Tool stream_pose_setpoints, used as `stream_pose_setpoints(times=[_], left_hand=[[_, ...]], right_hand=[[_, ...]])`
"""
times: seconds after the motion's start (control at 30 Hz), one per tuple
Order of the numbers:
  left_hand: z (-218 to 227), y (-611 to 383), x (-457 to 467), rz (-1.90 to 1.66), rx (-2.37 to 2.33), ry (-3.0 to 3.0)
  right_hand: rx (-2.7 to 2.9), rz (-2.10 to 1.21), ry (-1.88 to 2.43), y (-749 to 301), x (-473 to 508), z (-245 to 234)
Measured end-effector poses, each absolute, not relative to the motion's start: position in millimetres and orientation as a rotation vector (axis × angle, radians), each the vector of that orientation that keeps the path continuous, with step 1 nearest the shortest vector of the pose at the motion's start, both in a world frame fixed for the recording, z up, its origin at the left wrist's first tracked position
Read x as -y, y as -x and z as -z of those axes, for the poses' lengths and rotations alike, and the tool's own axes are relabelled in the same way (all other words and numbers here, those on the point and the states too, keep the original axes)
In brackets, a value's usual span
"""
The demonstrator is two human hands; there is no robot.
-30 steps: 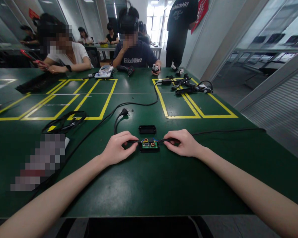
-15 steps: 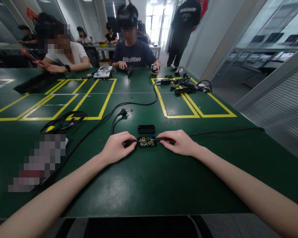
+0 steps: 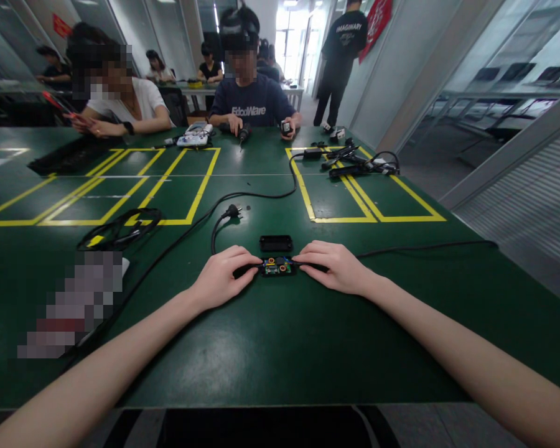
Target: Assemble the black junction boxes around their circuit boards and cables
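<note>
Near the middle of the green table lies a small black housing half [image 3: 264, 272] with a circuit board [image 3: 278, 267] in it; copper coils and thin wires show on the board. At its left end my left hand [image 3: 228, 272] pinches a black cable, which runs back to a plug [image 3: 233, 211]. My right hand [image 3: 333, 267] closes around the black cable [image 3: 424, 247] at the right end, which trails off to the right. Just behind the board sits a hollow black housing cover [image 3: 275, 242], touched by neither hand.
A blurred-out long object [image 3: 81, 298] lies left of my left forearm, beside a coiled cable [image 3: 121, 229]. One long cable [image 3: 191, 227] crosses the table toward adapters and leads [image 3: 350, 162] at the back right. Opposite, a person [image 3: 245, 99] has a hand on a drill [image 3: 243, 134].
Both my hands keep their grip at the housing; the fingertips of my left hand have shifted very slightly right. In the background, a standing person has moved a little.
</note>
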State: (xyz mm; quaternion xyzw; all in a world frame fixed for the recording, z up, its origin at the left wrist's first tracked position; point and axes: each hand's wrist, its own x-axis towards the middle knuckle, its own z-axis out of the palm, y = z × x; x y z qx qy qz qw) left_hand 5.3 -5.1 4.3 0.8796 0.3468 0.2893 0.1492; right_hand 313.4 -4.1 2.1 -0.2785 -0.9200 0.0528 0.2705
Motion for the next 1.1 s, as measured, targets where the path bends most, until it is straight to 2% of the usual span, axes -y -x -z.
stream_pose_setpoints(times=[0.33, 0.57, 0.73, 1.1], left_hand=[[-7, -10, 5, -0.740, -0.930, -2.669], [-6, -11, 7, -0.739, -1.035, -2.637], [-2, -11, 5, -0.652, -1.090, -2.688], [-1, -9, 4, -0.767, -0.936, -2.686]], right_hand=[[2.488, 0.059, 0.669, -305, 2, -5], [2.370, 0.014, 1.087, -298, -3, 4], [2.469, -0.110, 1.151, -297, -4, 8], [2.051, -0.549, 1.006, -293, 0, 6]])
